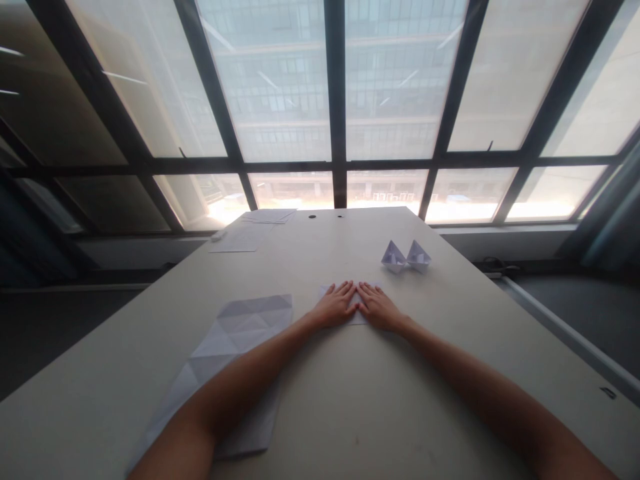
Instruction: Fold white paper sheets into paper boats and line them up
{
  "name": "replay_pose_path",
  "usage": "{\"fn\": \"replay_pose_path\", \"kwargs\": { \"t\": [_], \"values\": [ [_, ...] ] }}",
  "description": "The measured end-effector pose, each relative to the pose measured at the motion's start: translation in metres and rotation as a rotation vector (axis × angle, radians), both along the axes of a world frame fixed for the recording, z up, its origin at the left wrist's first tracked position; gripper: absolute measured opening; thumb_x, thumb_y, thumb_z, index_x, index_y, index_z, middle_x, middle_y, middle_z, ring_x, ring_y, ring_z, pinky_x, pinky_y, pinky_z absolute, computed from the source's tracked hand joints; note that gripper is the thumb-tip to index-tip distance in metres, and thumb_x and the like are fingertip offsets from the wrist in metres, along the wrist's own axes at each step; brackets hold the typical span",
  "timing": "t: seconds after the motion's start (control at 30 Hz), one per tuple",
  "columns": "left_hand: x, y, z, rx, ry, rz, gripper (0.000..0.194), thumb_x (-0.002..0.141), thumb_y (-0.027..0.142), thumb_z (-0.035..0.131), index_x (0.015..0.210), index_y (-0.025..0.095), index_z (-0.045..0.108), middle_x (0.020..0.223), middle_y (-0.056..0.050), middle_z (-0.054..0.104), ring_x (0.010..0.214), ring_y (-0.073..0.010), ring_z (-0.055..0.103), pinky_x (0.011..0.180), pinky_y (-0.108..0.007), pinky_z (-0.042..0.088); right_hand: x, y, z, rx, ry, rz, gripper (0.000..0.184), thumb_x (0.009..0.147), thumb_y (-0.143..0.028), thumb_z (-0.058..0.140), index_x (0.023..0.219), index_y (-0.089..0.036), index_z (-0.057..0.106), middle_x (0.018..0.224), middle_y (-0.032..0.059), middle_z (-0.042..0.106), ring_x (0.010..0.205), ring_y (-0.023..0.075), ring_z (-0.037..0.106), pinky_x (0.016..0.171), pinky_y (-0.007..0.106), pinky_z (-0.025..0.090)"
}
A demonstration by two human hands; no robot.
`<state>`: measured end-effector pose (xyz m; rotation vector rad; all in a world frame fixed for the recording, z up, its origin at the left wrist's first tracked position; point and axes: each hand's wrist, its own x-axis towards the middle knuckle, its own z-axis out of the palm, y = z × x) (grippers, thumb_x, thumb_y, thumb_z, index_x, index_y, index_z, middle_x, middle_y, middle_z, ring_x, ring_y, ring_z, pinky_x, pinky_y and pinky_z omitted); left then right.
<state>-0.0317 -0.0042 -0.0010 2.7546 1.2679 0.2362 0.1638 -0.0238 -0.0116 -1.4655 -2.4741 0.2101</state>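
Observation:
A small piece of white paper (357, 319) lies flat on the table, mostly covered by my hands. My left hand (336, 305) presses on its left part, palm down with the fingers stretched out. On its right part rests my right hand (377, 307), also flat, the fingertips of both hands close together near the middle. Under and beside my left forearm is a large creased sheet of white paper (255, 323), partly hidden by the arm. Beyond my right hand stand two folded paper boats (394, 257), side by side.
More flat white sheets (237, 239) lie at the table's far left corner. The white table (450, 347) has two small dark holes near its far edge. Tall framed windows (280, 80) rise behind it, with dark curtains (615, 213) at both sides.

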Motion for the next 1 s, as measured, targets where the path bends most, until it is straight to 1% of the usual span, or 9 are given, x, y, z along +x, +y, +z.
{"fn": "replay_pose_path", "kwargs": {
  "t": [0.2,0.3,0.4,0.47,0.57,0.63,0.73,0.9,1.0],
  "values": [
    [-0.001,0.001,0.001,-0.013,0.015,-0.022,0.062,0.102,0.047,0.032,0.156,0.017,0.028,0.163,-0.013,0.024,0.152,-0.0252,0.018,0.121,-0.05,0.015,0.003,0.004,0.0,0.0,-0.026,-0.119,0.06,0.1,-0.035,0.035,0.153,-0.005,0.035,0.16,0.019,0.029,0.15,0.0269,0.024,0.121,0.045,0.016],
    [-0.002,0.002,0.001,-0.016,0.009,-0.061,0.062,0.102,0.046,0.033,0.157,0.018,0.028,0.163,-0.011,0.024,0.151,-0.0251,0.019,0.121,-0.05,0.014,0.004,0.004,0.0,0.011,-0.032,-0.188,0.059,0.1,-0.032,0.035,0.151,-0.003,0.037,0.159,0.0214,0.03,0.149,0.0287,0.025,0.12,0.047,0.017],
    [-0.002,0.001,0.003,-0.028,0.009,-0.1,0.06,0.102,0.045,0.035,0.157,0.021,0.028,0.163,-0.009,0.024,0.151,-0.0239,0.02,0.122,-0.048,0.014,0.004,0.003,0.0,0.033,-0.035,-0.218,0.058,0.1,-0.03,0.034,0.15,-0.001,0.038,0.157,0.0231,0.032,0.148,0.0297,0.027,0.12,0.048,0.018],
    [-0.002,-0.001,0.005,-0.03,0.01,-0.107,0.06,0.102,0.045,0.034,0.157,0.022,0.027,0.163,-0.009,0.024,0.151,-0.0233,0.02,0.122,-0.047,0.014,0.004,0.002,0.001,0.055,-0.04,-0.184,0.058,0.1,-0.029,0.033,0.15,-0.001,0.038,0.157,0.023,0.033,0.149,0.0291,0.026,0.12,0.048,0.017],
    [0.0,-0.003,0.006,-0.017,-0.004,-0.106,0.06,0.104,0.046,0.03,0.158,0.023,0.023,0.163,-0.008,0.025,0.151,-0.0223,0.021,0.122,-0.046,0.012,0.004,0.0,0.002,0.066,-0.042,-0.042,0.059,0.1,-0.031,0.033,0.152,-0.003,0.036,0.159,0.0199,0.031,0.149,0.0264,0.024,0.121,0.045,0.016],
    [0.0,-0.003,0.004,-0.008,-0.014,-0.105,0.06,0.104,0.049,0.026,0.159,0.023,0.022,0.163,-0.008,0.025,0.151,-0.0215,0.022,0.122,-0.045,0.012,0.005,0.0,0.002,0.049,-0.041,0.018,0.061,0.1,-0.034,0.033,0.153,-0.004,0.034,0.16,0.0187,0.029,0.15,0.026,0.024,0.121,0.044,0.017],
    [0.0,-0.001,0.0,-0.003,-0.008,-0.063,0.065,0.103,0.055,0.023,0.158,0.02,0.023,0.163,-0.01,0.024,0.152,-0.0226,0.019,0.122,-0.046,0.012,0.006,0.001,0.002,0.03,-0.05,0.016,0.062,0.101,-0.036,0.031,0.154,-0.004,0.031,0.161,0.0186,0.027,0.15,0.0272,0.022,0.121,0.047,0.017],
    [-0.003,0.004,-0.005,-0.003,0.007,0.094,0.083,0.096,0.071,0.022,0.156,0.014,0.029,0.162,-0.017,0.023,0.152,-0.03,0.017,0.121,-0.052,0.012,0.008,0.003,0.001,0.015,-0.068,-0.028,0.064,0.101,-0.04,0.031,0.154,-0.004,0.031,0.161,0.0196,0.025,0.15,0.0282,0.021,0.121,0.048,0.016],
    [-0.004,0.005,-0.004,-0.002,0.017,0.171,0.089,0.094,0.075,0.023,0.155,0.01,0.03,0.162,-0.021,0.022,0.151,-0.0338,0.016,0.12,-0.056,0.011,0.009,0.003,0.002,-0.002,-0.068,-0.065,0.066,0.101,-0.043,0.031,0.154,-0.003,0.031,0.161,0.0214,0.024,0.151,0.0295,0.02,0.121,0.05,0.015]
  ]
}}
